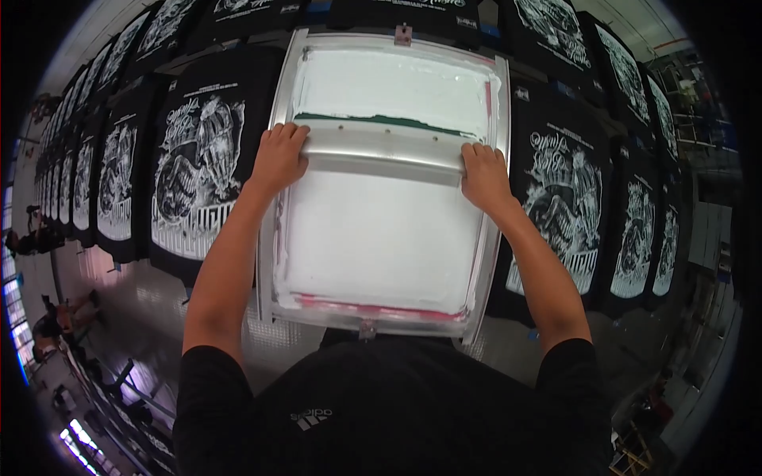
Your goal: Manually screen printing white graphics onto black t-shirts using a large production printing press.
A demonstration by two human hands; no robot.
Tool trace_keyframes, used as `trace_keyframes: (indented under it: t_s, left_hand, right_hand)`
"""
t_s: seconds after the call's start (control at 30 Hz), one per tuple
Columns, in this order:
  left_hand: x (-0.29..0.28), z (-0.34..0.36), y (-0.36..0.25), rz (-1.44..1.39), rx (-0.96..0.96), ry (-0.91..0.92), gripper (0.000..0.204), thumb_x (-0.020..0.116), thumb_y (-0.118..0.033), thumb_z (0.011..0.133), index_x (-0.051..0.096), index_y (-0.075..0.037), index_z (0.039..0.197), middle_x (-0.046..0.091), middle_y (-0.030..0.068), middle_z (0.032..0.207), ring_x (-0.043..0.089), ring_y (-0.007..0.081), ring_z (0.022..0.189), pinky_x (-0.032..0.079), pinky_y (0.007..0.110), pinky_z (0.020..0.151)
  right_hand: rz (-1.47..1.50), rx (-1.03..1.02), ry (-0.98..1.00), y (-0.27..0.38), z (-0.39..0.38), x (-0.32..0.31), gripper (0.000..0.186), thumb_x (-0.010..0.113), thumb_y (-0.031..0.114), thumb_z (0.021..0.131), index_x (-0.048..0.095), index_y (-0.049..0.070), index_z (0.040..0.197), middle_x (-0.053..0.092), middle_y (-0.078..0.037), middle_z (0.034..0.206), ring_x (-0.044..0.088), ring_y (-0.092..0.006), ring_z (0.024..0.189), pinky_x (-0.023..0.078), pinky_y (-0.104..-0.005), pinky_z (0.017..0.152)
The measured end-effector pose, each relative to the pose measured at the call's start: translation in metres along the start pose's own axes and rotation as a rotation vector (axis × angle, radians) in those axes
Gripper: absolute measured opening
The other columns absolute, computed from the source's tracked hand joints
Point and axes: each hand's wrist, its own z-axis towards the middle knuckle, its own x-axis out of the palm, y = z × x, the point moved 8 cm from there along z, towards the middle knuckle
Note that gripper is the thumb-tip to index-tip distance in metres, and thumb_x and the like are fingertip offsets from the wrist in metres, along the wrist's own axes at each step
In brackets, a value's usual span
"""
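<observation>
The person's black shirt (373, 412) fills the lower edge, nearest the camera, and both bare forearms reach up from it to a long metal squeegee (381, 151) that lies crosswise on a printing screen (381, 238). The left hand (278, 157) rests on the squeegee's left end, its fingers (287, 133) curled over the top edge and grasping the bar. The right hand (484, 176) presses on the right end, its fingers (482, 151) likewise wrapped over the bar.

The squeegee sits in the upper half of the screen, with white ink spread over the mesh above and below it and a thin dark green strip just above the blade. A pink line runs along the screen's near edge. The screen's metal frame (496, 159) surrounds the mesh.

Black shirts with white skull prints (198, 166) lie in a row on the long worktop (238, 333) to the left, and more printed shirts (563, 198) follow on the right.
</observation>
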Motion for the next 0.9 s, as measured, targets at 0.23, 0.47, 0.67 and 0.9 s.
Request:
trace_keyframes:
  t_s: [0.23, 0.47, 0.67, 0.9]
  left_hand:
    - [-0.075, -0.162, -0.061, -0.181, 0.016, 0.152, 0.044, 0.078, -0.005, 0.062, 0.066, -0.006, 0.104, 0.064, 0.0115, 0.102, 0.058, 0.0317, 0.098, 0.044, 0.043, 0.086]
    - [-0.096, -0.258, -0.115, -0.295, -0.067, 0.218, 0.034, 0.073, -0.005, 0.061, 0.064, -0.004, 0.094, 0.062, 0.0118, 0.092, 0.059, 0.0325, 0.092, 0.045, 0.043, 0.081]
    - [-0.066, -0.274, -0.107, -0.296, -0.110, 0.260, 0.033, 0.072, -0.001, 0.059, 0.064, -0.005, 0.091, 0.063, 0.0118, 0.094, 0.060, 0.0319, 0.093, 0.048, 0.043, 0.086]
    - [-0.066, -0.264, -0.115, -0.270, -0.084, 0.059, 0.045, 0.072, 0.005, 0.056, 0.066, -0.004, 0.100, 0.068, 0.0138, 0.104, 0.064, 0.0352, 0.098, 0.053, 0.045, 0.087]
  right_hand:
    - [0.253, -0.058, 0.018, 0.077, -0.166, -0.073, 0.032, 0.065, 0.000, 0.070, 0.062, 0.004, 0.102, 0.065, -0.014, 0.090, 0.062, -0.0352, 0.090, 0.043, -0.0486, 0.090]
    - [0.326, 0.119, 0.174, 0.133, -0.267, -0.076, 0.038, 0.067, -0.002, 0.067, 0.064, 0.005, 0.104, 0.067, -0.013, 0.094, 0.064, -0.0341, 0.095, 0.043, -0.0501, 0.098]
    - [0.273, 0.193, 0.413, 0.126, -0.268, -0.039, 0.041, 0.071, 0.001, 0.062, 0.066, 0.008, 0.103, 0.069, -0.011, 0.099, 0.064, -0.0311, 0.099, 0.042, -0.0512, 0.103]
    - [0.214, 0.181, 0.237, 0.126, -0.250, -0.042, 0.045, 0.070, 0.002, 0.059, 0.066, 0.009, 0.104, 0.069, -0.008, 0.103, 0.064, -0.0292, 0.103, 0.039, -0.0543, 0.110]
